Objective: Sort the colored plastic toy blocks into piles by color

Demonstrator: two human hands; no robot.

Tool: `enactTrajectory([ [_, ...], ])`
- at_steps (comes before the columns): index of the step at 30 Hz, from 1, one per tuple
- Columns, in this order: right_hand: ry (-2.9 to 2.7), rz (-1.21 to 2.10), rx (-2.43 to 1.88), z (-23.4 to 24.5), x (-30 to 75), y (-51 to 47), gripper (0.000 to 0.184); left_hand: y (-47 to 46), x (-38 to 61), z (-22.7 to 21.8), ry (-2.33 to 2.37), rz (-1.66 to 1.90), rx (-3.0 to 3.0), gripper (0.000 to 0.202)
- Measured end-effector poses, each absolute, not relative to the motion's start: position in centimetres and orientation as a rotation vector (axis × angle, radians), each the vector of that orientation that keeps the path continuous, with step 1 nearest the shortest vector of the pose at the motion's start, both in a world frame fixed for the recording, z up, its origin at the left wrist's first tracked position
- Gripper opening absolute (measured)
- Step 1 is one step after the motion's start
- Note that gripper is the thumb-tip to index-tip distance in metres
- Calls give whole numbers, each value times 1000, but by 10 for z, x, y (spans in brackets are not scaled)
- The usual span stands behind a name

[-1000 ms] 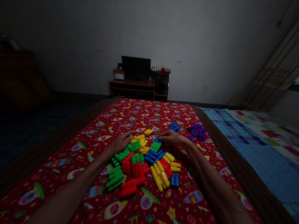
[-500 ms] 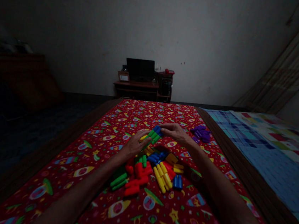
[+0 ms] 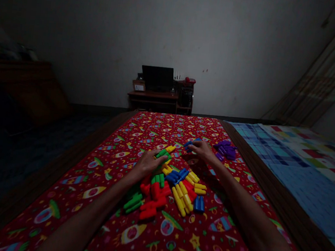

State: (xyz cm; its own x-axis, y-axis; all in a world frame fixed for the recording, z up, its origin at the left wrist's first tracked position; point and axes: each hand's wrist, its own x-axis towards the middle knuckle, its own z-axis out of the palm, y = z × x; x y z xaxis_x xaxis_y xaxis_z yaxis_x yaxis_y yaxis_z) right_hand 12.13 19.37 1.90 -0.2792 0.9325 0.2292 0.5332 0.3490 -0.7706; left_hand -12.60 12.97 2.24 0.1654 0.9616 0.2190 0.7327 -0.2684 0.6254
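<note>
My left hand (image 3: 148,163) is closed around a green toy block (image 3: 162,153), just above the far left side of a pile. A yellow block (image 3: 170,149) shows right beside the green one; whether they are joined I cannot tell. Farther right, my right hand (image 3: 202,150) grips a blue block (image 3: 188,145) by its near end, apart from the left hand. Below both hands lies the pile, with red blocks (image 3: 153,204), joined yellow blocks (image 3: 182,198), blue blocks (image 3: 177,176) and green blocks (image 3: 133,203).
A heap of purple blocks (image 3: 225,149) lies to the right of my right hand. Everything rests on a red rocket-print sheet (image 3: 132,233). At the far wall stands a desk (image 3: 152,95) with a black monitor (image 3: 157,77). Blue checked bedding (image 3: 271,164) spreads to the right.
The blue block has come away from the green one and moved right in my right hand. My left hand has kept the green block and shifted slightly left and down.
</note>
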Motion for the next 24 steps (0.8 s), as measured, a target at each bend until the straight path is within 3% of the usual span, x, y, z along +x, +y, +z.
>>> enactTrajectory([
  [5, -1951, 112, -1700, 19, 138, 186, 30, 133, -129, 19, 1592, 890, 2106, 36],
  [8, -2055, -40, -1747, 40, 133, 173, 30, 130, -129, 21, 1586, 899, 2115, 40],
  [14, -2826, 638, -1296, 59, 103, 150, 17, 127, -130, 21, 1605, 812, 2154, 40],
  [17, -2895, 639, -1192, 47, 93, 147, 27, 129, -131, 17, 1578, 812, 2174, 39],
  [24, -2653, 757, -1176, 46, 108, 163, 22, 132, -130, 9, 1283, 1030, 2414, 39],
])
